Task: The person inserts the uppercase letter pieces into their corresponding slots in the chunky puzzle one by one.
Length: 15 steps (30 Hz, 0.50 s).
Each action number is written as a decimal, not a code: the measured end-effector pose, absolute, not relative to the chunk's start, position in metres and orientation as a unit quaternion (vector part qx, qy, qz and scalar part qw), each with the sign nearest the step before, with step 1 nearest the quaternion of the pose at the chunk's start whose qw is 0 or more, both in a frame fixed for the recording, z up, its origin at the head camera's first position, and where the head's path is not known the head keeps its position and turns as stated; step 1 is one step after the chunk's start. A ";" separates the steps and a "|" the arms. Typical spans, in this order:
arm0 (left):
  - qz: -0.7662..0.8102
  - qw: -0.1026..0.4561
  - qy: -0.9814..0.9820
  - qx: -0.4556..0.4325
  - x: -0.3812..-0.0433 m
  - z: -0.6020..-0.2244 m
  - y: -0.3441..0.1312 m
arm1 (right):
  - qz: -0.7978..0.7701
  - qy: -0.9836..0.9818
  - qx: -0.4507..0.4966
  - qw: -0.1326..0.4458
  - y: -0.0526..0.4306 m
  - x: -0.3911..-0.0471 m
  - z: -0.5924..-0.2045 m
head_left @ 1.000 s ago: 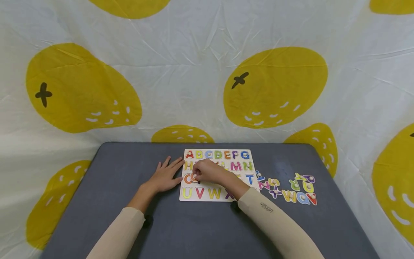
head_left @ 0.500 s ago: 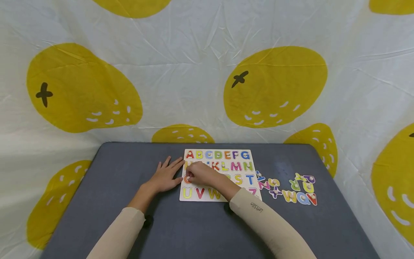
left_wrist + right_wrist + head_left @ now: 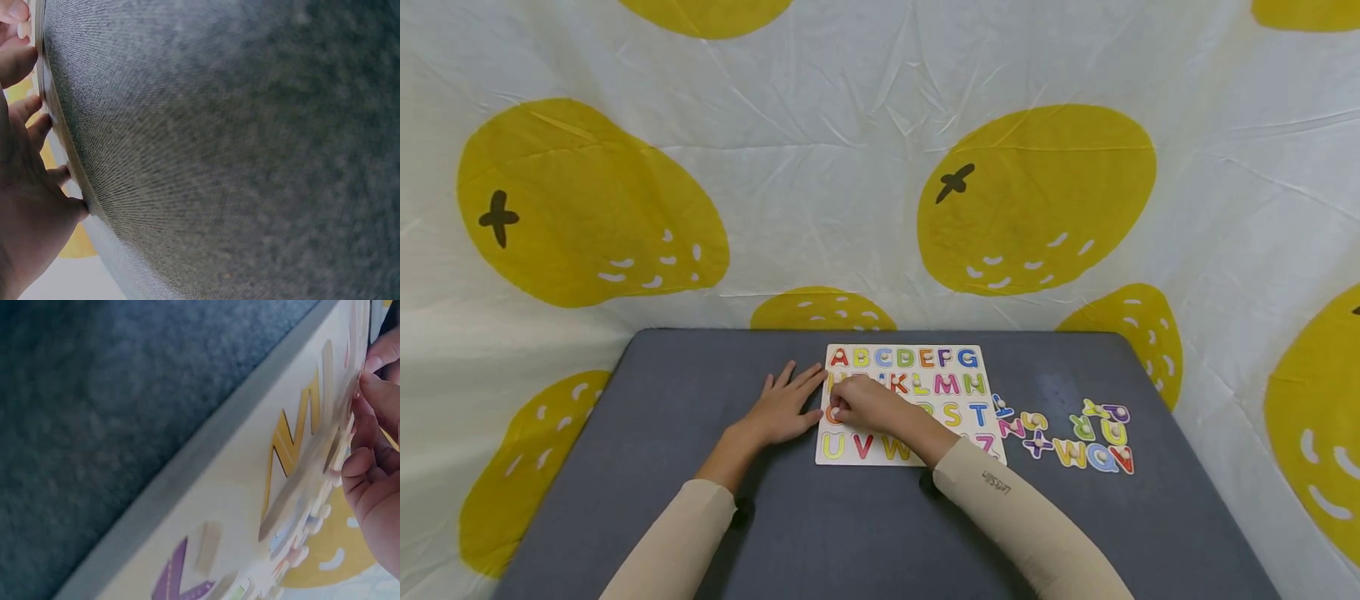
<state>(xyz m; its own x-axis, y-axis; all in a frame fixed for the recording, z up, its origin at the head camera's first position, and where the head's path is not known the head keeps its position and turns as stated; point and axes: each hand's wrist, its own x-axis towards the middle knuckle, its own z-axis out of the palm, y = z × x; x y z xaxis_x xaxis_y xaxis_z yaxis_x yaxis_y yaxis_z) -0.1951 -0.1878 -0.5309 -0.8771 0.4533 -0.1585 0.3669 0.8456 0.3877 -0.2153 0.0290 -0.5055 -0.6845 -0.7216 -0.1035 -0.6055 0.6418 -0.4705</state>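
Note:
A white alphabet puzzle board (image 3: 910, 460) lies on the dark table, its coloured letters in rows. My left hand (image 3: 781, 410) rests flat on the table with fingers spread, fingertips and thumb at the board's left edge. My right hand (image 3: 868, 403) is over the left part of the board, thumb and fingertips pinching the orange letter O piece (image 3: 831, 414) at its slot in the third row; the hand mostly hides the piece. In the right wrist view the right hand's fingers (image 3: 369, 419) meet close over the board, near the left thumb (image 3: 382, 353).
Loose letter pieces with knobs lie right of the board, among them a yellow W (image 3: 1070, 453), a blue Q (image 3: 1102, 457), a red A (image 3: 1123, 459) and a purple X (image 3: 1037, 445). Behind the table (image 3: 700, 367) hangs a white curtain (image 3: 820, 208) with yellow fruit prints.
My right hand has moved slightly left with the orange letter O piece, onto its slot, then stayed there over the last half second. The left hand has not moved.

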 end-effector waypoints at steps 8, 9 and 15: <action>0.176 0.124 0.953 0.212 -0.195 -0.532 -0.188 | -0.233 0.895 -0.355 0.138 0.052 -0.215 -0.491; 0.175 0.126 0.954 0.211 -0.196 -0.533 -0.188 | -0.233 0.896 -0.351 0.137 0.056 -0.215 -0.490; 0.173 0.132 0.954 0.208 -0.196 -0.531 -0.188 | -0.244 0.904 -0.325 0.133 0.082 -0.211 -0.484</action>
